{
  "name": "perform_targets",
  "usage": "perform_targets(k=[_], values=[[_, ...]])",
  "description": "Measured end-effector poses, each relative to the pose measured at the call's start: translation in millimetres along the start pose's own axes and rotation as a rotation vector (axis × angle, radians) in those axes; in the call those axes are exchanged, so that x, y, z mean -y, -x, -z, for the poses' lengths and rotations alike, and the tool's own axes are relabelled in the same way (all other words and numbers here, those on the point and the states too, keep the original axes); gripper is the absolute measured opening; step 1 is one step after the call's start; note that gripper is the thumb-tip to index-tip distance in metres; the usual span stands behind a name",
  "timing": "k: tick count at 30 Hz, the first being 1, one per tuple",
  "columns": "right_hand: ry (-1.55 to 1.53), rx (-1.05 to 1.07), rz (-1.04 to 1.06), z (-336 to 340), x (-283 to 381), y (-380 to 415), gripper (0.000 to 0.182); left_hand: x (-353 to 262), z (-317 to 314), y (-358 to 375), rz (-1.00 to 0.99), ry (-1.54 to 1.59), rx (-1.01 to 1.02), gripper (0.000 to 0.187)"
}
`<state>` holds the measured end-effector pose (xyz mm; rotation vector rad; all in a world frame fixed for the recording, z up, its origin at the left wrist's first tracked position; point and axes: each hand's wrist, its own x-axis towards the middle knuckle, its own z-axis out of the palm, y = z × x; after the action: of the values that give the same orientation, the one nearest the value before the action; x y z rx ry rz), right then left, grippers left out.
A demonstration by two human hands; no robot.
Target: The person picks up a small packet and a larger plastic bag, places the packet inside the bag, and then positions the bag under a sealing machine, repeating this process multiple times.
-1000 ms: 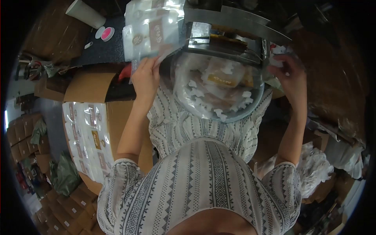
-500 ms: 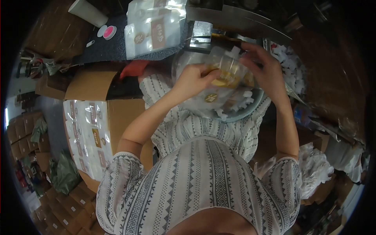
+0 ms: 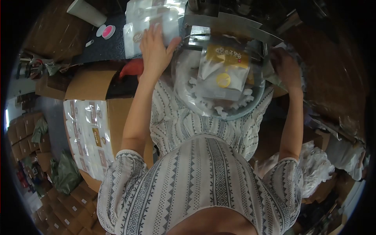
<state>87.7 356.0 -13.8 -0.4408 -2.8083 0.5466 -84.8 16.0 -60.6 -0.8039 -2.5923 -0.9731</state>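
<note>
My left hand [image 3: 154, 53] lies with spread fingers on a stack of clear plastic packets with a printed label [image 3: 133, 39] at the back of the dark mat. On my lap rests a round basin [image 3: 235, 115], and on top of it lies a clear packet with a gold printed band and a yellow round sticker [image 3: 223, 80]. Small white pieces [image 3: 247, 95] show around that packet in the basin. Off to the right, my right hand [image 3: 288, 70] reaches down beside the basin; its fingers are dark and blurred, so what they touch cannot be made out.
An open cardboard box [image 3: 127, 121] filled with packed packets [image 3: 88, 137] stands left of my lap. On the mat [image 3: 94, 51] are a white cup [image 3: 87, 13] and a small pink round container [image 3: 108, 32]. Crumpled white plastic [image 3: 315, 168] lies at right; brown cartons [image 3: 66, 207] are stacked lower left.
Both hands have let go of the gold-printed packet, which now lies flat on the basin. My left hand moved up-left to the stack; my right hand moved right and slightly down.
</note>
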Motion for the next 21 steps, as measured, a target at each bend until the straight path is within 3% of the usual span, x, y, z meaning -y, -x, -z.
perform_targets(k=[1,2,4,5,6,7,9,10,11,12,13,15,17,19,21], values=[[-0.001,-0.004,0.005,1.9,-2.0,0.6,0.026,6.3,3.6,1.3,-0.148,-0.592,-0.118,0.043],[-0.048,-0.009,-0.024,4.5,-3.7,3.7,0.025,8.3,5.6,11.1,-0.145,-0.597,-0.124,0.043],[-0.099,-0.016,-0.056,15.7,7.7,10.0,0.023,1.8,16.8,33.2,-0.225,-0.346,0.054,0.047],[-0.256,0.022,-0.165,29.3,21.5,13.5,0.022,2.9,25.9,32.9,-0.153,-0.367,0.044,0.034],[-0.41,0.062,-0.273,36.6,35.9,17.3,0.022,0.5,33.7,37.1,-0.147,-0.364,0.051,0.034],[-0.406,0.064,-0.269,35.5,46.6,19.9,0.022,-2.9,41.6,41.4,-0.077,-0.309,0.009,0.028],[-0.685,0.054,-0.018,30.2,70.5,22.5,0.022,-20.1,54.8,44.7,-0.013,-0.256,-0.033,0.022],[-0.685,0.053,-0.021,25.6,86.4,22.4,0.022,-36.7,58.2,45.2,-0.062,-0.216,-0.086,0.017],[-0.592,0.054,0.128,20.8,104.0,21.1,0.022,-49.7,60.6,44.9,-0.114,-0.176,-0.142,0.011],[-0.497,0.054,0.277,17.1,116.4,19.4,0.022,-57.3,63.8,44.9,-0.117,-0.178,-0.143,0.011],[-0.499,0.052,0.279,11.7,122.6,17.3,0.022,-63.2,66.7,45.7,-0.15,-0.11,-0.099,0.012],[-0.451,0.006,0.592,0.4,128.0,12.4,0.02,-70.0,66.0,47.4,-0.181,-0.044,-0.058,0.012],[-0.541,0.105,0.54,1.4,129.2,14.6,0.021,-75.4,61.3,48.8,-0.286,0.085,0.144,0.008],[-0.625,0.205,0.482,1.3,126.0,15.5,0.022,-79.5,46.3,52.7,-0.213,0.195,0.251,0.009],[-0.74,0.274,0.148,-3.8,113.9,15.3,0.027,-85.7,27.6,51.2,-0.144,0.311,0.361,0.013]])
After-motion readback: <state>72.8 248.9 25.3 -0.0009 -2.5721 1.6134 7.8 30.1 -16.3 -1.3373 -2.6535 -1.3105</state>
